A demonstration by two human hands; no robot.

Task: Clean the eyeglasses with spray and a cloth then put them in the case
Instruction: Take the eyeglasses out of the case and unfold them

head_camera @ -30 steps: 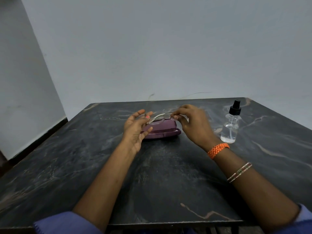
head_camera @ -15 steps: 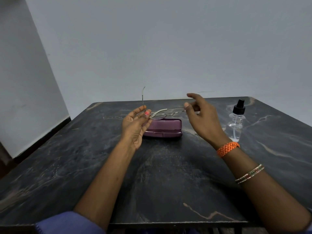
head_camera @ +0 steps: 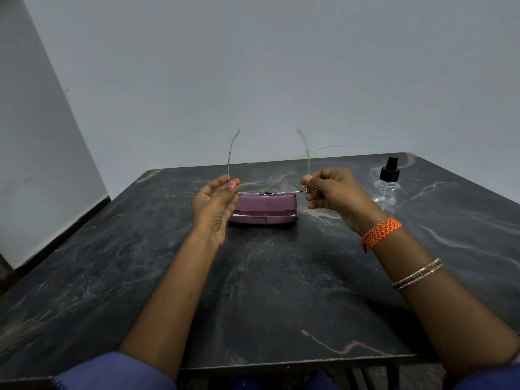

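Both hands hold the eyeglasses (head_camera: 268, 191) up in the air, just above the purple case (head_camera: 264, 211). The left hand (head_camera: 213, 205) pinches the left end of the frame. The right hand (head_camera: 334, 194) pinches the right end. The two thin arms of the eyeglasses are open. The case sits on the dark table (head_camera: 267, 291), open just a crack. A spray bottle (head_camera: 387, 182) stands to the right, away from the hands.

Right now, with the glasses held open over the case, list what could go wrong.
1. Both hands, left and right, pinch the thin glasses only at the hinges; pulling outward could bend the frame.
2. If either pinch slips, the glasses may drop onto the case or table.
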